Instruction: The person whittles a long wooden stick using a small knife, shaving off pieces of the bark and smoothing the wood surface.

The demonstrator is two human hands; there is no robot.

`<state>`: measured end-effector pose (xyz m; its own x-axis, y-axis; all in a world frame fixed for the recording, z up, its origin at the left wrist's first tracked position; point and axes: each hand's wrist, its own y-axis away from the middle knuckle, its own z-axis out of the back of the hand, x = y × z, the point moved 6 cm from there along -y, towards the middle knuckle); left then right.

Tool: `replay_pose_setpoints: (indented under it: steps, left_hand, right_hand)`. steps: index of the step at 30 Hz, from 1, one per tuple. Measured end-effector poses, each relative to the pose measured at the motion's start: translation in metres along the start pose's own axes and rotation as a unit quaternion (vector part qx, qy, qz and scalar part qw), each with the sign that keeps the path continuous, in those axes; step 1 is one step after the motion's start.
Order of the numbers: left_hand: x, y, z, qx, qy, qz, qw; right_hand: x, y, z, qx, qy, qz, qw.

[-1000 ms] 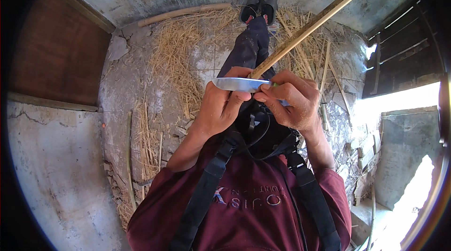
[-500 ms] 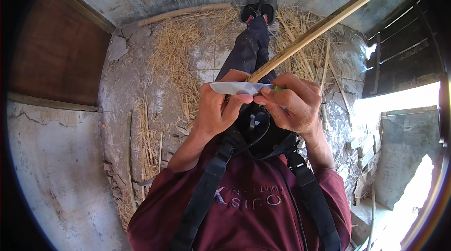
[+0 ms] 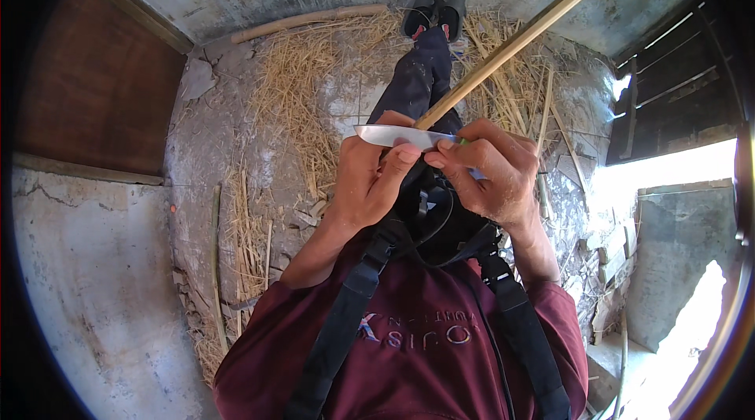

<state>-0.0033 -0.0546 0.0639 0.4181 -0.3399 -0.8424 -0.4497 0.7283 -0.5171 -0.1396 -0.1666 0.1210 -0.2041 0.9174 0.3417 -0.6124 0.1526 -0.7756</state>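
Observation:
A long pale strip of wood, maybe bamboo (image 3: 519,41), slants from between my hands up to the far right. My left hand (image 3: 362,188) is closed around its near end, most of which is hidden by the fingers and the blade. In my right hand (image 3: 497,172) is a knife (image 3: 384,135) with a broad silver blade; a bit of its green handle shows between the fingers. The blade lies across the wood, its tip pointing left over my left hand. My left thumb is at the blade's near edge.
Straw and shavings (image 3: 299,97) litter the floor on both sides of my outstretched legs (image 3: 413,78). A thick pole (image 3: 311,20) lies along the far wall. A thin green pole (image 3: 217,255) lies at the left, and broken blocks (image 3: 613,251) at the right.
The far end of the wood has swung left. The blade has moved slightly away from me and its angle has changed. Both hands keep their hold.

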Motion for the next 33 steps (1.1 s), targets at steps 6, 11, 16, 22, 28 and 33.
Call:
replay_pose_setpoints:
  steps: [6,11,16,22,28,33]
  left_hand:
    - [0.001,0.001,-0.007,0.035,0.051,0.041,0.997]
    - [0.006,0.005,0.0,0.022,0.012,-0.008,1.0]
    - [0.0,0.0,0.001,-0.033,0.008,-0.08,0.996]
    - [-0.005,-0.001,0.003,-0.045,-0.022,-0.072,0.996]
    - [-0.006,-0.003,0.002,-0.043,-0.04,-0.071,0.996]
    - [0.014,0.005,-0.003,0.001,0.006,0.058,0.998]
  right_hand:
    - [-0.005,0.001,-0.004,0.013,-0.07,-0.033,0.997]
    - [0.0,0.002,-0.002,0.012,-0.053,-0.018,0.998]
    - [0.004,0.002,-0.003,-0.004,-0.03,0.003,1.0]
    - [0.007,0.003,-0.003,-0.008,0.02,0.029,0.999]
    - [0.009,0.003,-0.002,-0.018,0.049,0.038,0.998]
    - [0.008,-0.001,-0.001,-0.02,0.079,0.032,0.996]
